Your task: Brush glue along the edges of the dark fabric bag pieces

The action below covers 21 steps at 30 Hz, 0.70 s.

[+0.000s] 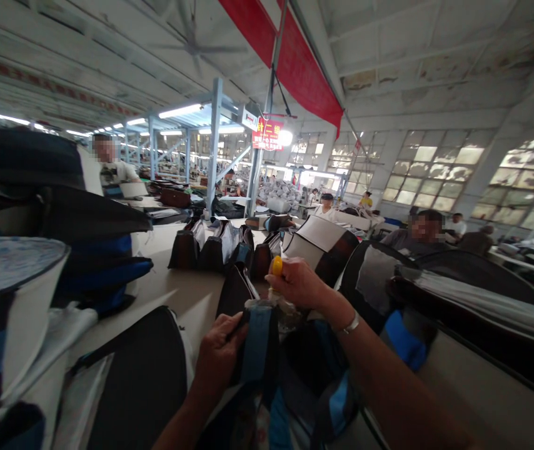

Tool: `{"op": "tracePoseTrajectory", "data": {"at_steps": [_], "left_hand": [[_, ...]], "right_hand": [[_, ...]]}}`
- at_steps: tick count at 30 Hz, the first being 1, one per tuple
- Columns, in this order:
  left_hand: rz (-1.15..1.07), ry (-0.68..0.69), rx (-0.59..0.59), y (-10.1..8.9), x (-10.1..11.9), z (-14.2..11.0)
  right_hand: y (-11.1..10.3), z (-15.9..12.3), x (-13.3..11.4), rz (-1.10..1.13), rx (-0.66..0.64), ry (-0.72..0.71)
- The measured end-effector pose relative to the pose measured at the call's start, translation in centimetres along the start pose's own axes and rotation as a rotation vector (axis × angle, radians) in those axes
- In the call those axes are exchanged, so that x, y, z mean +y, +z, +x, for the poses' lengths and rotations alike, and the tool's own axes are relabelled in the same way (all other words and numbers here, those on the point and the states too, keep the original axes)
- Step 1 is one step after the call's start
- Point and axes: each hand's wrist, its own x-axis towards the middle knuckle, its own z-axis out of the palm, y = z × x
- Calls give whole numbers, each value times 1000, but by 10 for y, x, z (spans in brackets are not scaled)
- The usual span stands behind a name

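Light and bendable, best pinched at the edge

My left hand (220, 350) was pinching the left edge of a blue-striped dark fabric panel (256, 340), near and central, on the near side of a row of dark sewn pieces (185, 250). My right hand (297, 284) was closed around a yellow-handled tool (277, 266) by the panel's far end; its tip I couldn't make out. I judged the panel light, soft but lightly stiffened, hardly slippery or fragile; the tool seemed rigid, best gripped by its handle.
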Motion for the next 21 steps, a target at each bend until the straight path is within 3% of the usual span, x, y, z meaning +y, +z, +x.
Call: {"op": "tracePoseTrajectory", "data": {"at_steps": [3, 7, 10, 13, 16, 19, 21], "left_hand": [[51, 56, 15, -2, -1, 0], [159, 175, 76, 0, 0, -1], [286, 300, 141, 7, -2, -5], [435, 448, 194, 15, -5, -9], [558, 588, 209, 22, -8, -11], [652, 682, 198, 29, -8, -13], [706, 713, 196, 33, -5, -15]], "right_hand": [[-5, -7, 0, 59, 70, 33], [0, -16, -1, 51, 51, 54], [-4, -14, -2, -41, 102, 114], [-14, -6, -12, 14, 151, 154], [-17, 4, -26, 18, 65, 161], [-12, 12, -33, -223, -119, 140], [-10, 16, -35, -332, -167, 129]]}}
